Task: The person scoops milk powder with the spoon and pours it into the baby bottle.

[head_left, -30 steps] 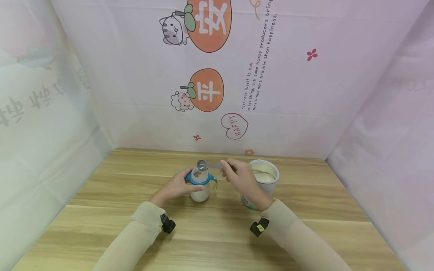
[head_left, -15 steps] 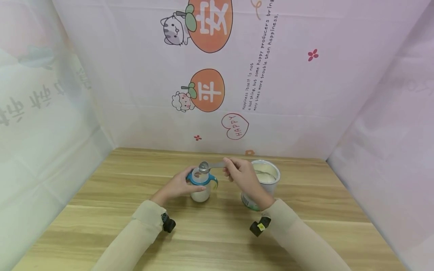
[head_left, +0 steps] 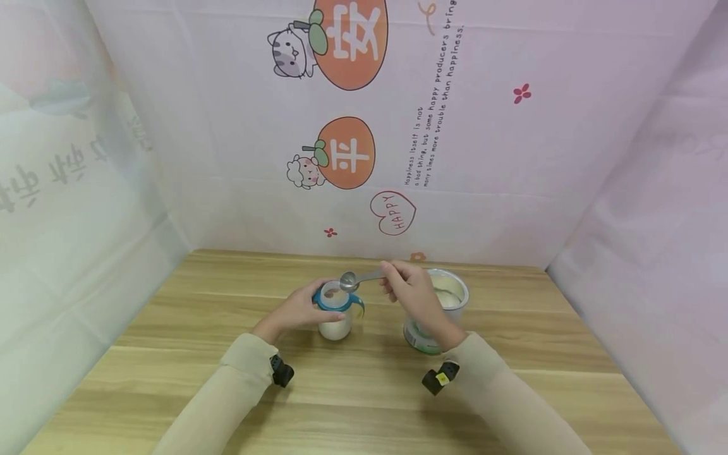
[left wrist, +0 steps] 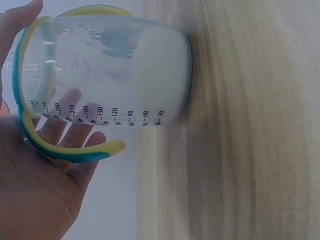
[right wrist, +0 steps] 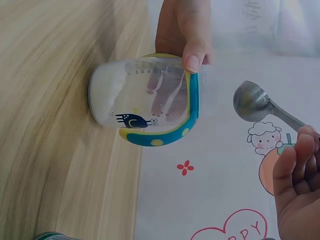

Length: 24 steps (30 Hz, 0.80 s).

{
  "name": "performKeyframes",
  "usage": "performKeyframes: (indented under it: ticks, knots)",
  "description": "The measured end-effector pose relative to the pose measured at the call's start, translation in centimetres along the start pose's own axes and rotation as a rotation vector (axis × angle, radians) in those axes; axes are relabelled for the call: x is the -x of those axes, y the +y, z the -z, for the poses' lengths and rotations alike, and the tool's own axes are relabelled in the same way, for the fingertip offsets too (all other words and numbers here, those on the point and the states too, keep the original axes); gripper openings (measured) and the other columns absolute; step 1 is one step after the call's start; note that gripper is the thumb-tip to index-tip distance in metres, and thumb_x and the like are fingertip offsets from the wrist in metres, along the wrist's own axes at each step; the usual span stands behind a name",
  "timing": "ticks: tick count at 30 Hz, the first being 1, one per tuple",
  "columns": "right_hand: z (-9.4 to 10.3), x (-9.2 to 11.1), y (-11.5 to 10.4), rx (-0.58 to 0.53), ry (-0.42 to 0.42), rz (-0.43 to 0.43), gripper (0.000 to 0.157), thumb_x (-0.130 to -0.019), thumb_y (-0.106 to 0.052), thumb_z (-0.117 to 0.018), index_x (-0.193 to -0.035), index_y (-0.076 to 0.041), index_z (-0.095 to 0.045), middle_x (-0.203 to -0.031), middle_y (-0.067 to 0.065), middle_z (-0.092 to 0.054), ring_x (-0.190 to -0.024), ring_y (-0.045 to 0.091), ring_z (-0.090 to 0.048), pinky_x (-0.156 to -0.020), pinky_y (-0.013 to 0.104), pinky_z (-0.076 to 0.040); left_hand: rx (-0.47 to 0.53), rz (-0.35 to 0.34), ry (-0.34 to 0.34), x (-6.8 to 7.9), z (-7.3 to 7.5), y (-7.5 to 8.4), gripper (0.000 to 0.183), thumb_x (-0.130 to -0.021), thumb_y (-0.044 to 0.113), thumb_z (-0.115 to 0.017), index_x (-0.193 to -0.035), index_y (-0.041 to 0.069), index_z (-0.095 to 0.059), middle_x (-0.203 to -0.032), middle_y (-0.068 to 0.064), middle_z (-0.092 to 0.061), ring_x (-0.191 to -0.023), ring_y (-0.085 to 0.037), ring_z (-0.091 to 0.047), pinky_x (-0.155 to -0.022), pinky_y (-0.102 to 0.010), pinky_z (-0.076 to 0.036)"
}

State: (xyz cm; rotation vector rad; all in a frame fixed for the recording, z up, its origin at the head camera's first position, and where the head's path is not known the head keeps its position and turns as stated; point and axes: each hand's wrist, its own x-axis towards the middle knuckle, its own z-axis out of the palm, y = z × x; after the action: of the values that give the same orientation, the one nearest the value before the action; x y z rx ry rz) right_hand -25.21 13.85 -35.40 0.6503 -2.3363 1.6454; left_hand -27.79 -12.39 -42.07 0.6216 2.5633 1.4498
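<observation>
A clear baby bottle [head_left: 335, 328] with blue-and-yellow handles stands upright on the table, its mouth uncovered. White powder or milk fills its lower part, near the low marks in the left wrist view. My left hand [head_left: 296, 311] grips the bottle around its upper part, thumb on the near side and fingers behind. In my right hand [head_left: 414, 292] I pinch the handle of a metal measuring spoon [head_left: 349, 282]. The spoon's bowl [right wrist: 250, 101] hangs just above and right of the bottle's mouth, apart from it. Whether the bowl contains anything is hard to tell.
An open can [head_left: 423, 339] of pale powder stands to the right, partly behind my right hand and forearm. The wood-grain table [head_left: 352, 404] meets a printed cloth backdrop [head_left: 478, 208] at the back, with cloth walls on both sides.
My right hand has drawn the spoon a little to the right, from over the bottle's mouth to beside its rim. The left hand and the bottle have stayed in place.
</observation>
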Motion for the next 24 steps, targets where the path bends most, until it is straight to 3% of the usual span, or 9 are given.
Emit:
performKeyframes:
  ticks: [8, 16, 20, 24]
  knots:
    - [1.0, 0.0, -0.2, 0.041, 0.015, 0.021, 0.039, -0.107, -0.025, -0.051, -0.082, 0.000, -0.067, -0.070, 0.009, -0.063, -0.061, 0.025, -0.059, -0.056, 0.029, -0.054, -0.009, -0.010, 0.005, -0.3, 0.2, 0.7, 0.082, -0.077, 0.048, -0.086, -0.146, 0.026, -0.048, -0.137, -0.004, -0.057, -0.127, -0.026, -0.051, -0.105, -0.055, -0.040]
    - [2.5, 0.1, -0.1, 0.077, 0.003, 0.038, 0.035, -0.107, -0.022, -0.051, -0.087, 0.000, -0.068, -0.078, 0.011, -0.064, -0.066, 0.022, -0.060, -0.060, 0.029, -0.055, -0.006, -0.082, -0.017, -0.7, 0.8, 1.5, 0.084, -0.082, 0.045, -0.083, -0.150, 0.013, -0.044, -0.150, -0.006, -0.047, -0.140, -0.029, -0.039, -0.115, -0.050, -0.031]
    - [3.2, 0.3, 0.0, 0.081, 0.007, 0.047, 0.033, -0.107, -0.019, -0.051, -0.088, 0.003, -0.067, -0.084, 0.015, -0.065, -0.070, 0.025, -0.063, -0.063, 0.030, -0.057, -0.005, -0.106, -0.029, -0.8, 1.0, 2.0, 0.084, -0.082, 0.046, -0.082, -0.150, 0.013, -0.045, -0.152, -0.007, -0.045, -0.142, -0.028, -0.037, -0.116, -0.047, -0.028]
    - [4.0, 0.5, -0.2, 0.109, 0.015, 0.025, 0.033, -0.106, -0.026, -0.054, -0.095, 0.001, -0.070, -0.083, 0.012, -0.068, -0.072, 0.023, -0.066, -0.065, 0.029, -0.058, 0.007, -0.103, -0.034, -1.0, 1.1, 2.7, 0.082, -0.081, 0.047, -0.082, -0.149, 0.018, -0.046, -0.153, -0.003, -0.045, -0.143, -0.027, -0.035, -0.116, -0.048, -0.028]
